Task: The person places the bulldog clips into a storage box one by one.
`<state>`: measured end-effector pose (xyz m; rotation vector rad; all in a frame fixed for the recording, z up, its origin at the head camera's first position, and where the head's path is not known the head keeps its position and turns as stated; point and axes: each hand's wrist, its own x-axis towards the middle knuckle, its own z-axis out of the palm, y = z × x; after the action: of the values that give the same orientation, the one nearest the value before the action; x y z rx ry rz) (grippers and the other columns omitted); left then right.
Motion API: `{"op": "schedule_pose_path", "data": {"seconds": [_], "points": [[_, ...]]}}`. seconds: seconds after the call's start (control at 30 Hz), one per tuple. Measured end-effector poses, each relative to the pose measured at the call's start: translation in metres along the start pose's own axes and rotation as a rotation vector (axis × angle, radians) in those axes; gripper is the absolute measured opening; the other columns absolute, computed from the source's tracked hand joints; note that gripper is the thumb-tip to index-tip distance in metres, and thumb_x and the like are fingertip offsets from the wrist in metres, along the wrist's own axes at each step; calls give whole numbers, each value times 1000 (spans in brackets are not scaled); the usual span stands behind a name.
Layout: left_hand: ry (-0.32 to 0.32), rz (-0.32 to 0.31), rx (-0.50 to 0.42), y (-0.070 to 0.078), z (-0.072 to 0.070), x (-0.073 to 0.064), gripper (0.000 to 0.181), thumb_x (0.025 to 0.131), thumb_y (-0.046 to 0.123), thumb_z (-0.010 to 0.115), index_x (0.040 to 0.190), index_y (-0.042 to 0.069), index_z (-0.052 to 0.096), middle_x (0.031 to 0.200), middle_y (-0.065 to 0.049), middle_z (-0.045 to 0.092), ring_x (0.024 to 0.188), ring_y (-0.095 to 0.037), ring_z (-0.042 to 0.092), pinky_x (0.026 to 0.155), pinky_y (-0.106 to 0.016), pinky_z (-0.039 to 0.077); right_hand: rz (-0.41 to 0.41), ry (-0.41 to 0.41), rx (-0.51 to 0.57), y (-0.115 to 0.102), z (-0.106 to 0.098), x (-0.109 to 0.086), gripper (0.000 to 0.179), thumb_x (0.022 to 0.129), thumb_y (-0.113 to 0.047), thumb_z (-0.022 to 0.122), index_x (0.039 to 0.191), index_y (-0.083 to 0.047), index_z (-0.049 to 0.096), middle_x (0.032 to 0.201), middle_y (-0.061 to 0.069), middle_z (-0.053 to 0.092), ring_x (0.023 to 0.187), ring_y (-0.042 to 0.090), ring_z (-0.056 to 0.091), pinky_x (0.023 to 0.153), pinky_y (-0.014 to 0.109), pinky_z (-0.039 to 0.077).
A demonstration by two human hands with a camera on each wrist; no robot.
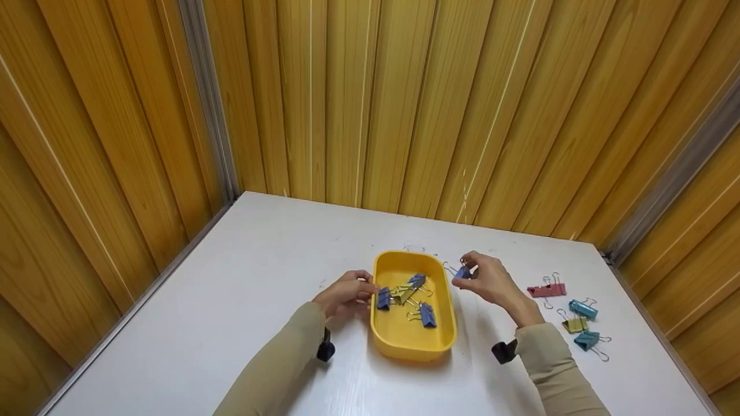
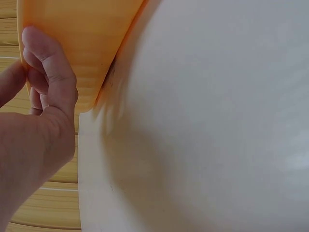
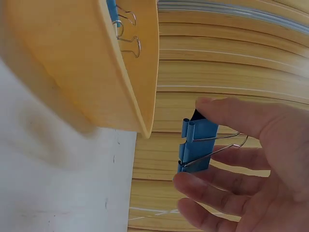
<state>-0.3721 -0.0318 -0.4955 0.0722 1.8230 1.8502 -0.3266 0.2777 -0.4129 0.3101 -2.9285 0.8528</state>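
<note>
- In the right hand (image 1: 491, 278), pinched between thumb and fingertips: a blue binder clip (image 3: 205, 129) with silver wire handles, held in the air just right of the yellow bin (image 1: 413, 351), toward its far end.
- In the grip of the left hand (image 1: 344, 292), with thumb at the rim and fingers against the outer wall: the left side of the bin, oblong and round-cornered, upright on a white surface (image 1: 231, 289).
- Inside the bin: a blue clip (image 1: 383, 299) along the left wall; toward the middle, a yellow clip (image 1: 402, 296) with another blue clip (image 1: 417, 280) at its far end; nearer and to the right, a third blue clip (image 1: 428, 315).
- Far to the right on the surface, well apart from the bin: red metal (image 1: 555, 289), one clip or two, hard to tell; nearer, a teal clip (image 1: 584, 309), a second yellow clip (image 1: 573, 326) and another teal clip (image 1: 587, 340), close together.
- Around the surface: wood-grain panels (image 1: 404, 115).
</note>
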Motion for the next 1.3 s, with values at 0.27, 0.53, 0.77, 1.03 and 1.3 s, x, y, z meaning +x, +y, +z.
{"op": "schedule_pose_path", "data": {"seconds": [0.27, 0.53, 0.77, 1.03, 1.3], "points": [[-17, 4, 17, 1, 6, 3, 15, 87, 6, 62, 97, 8, 51, 87, -7, 63, 69, -14, 61, 63, -26, 54, -9, -21, 8, -11, 7, 1, 50, 81, -26, 77, 121, -3, 57, 112, 14, 64, 87, 19, 60, 76, 32, 56], [-33, 10, 23, 3, 10, 6, 16, 86, 7, 63, 95, 9, 50, 88, -9, 64, 65, -15, 59, 61, -27, 53, -33, -18, -3, -18, 18, 2, 50, 80, -29, 78, 118, -3, 59, 110, 13, 65, 81, 16, 56, 69, 27, 52], [-55, 4, 1, 5, 12, 7, 17, 87, 7, 65, 91, 10, 49, 89, -9, 65, 63, -15, 58, 60, -28, 51, -35, -2, -32, -15, 31, 4, 49, 80, -28, 78, 117, -3, 60, 113, 14, 65, 82, 19, 55, 72, 32, 51], [-59, 11, 17, 5, 14, 7, 15, 87, 5, 63, 92, 9, 50, 95, -11, 65, 67, -13, 61, 62, -27, 52, -31, 93, 18, -2, 27, -3, 46, 86, -24, 73, 124, -3, 56, 122, 20, 61, 90, 27, 59, 76, 35, 51], [-20, -15, -5, 2, 0, -1, 17, 88, 7, 63, 100, 8, 49, 92, -9, 63, 73, -14, 62, 63, -25, 53, -69, 314, 13, 32, 13, -10, 32, 88, -15, 69, 116, -1, 61, 111, 20, 65, 93, 30, 62, 83, 46, 53]]}}
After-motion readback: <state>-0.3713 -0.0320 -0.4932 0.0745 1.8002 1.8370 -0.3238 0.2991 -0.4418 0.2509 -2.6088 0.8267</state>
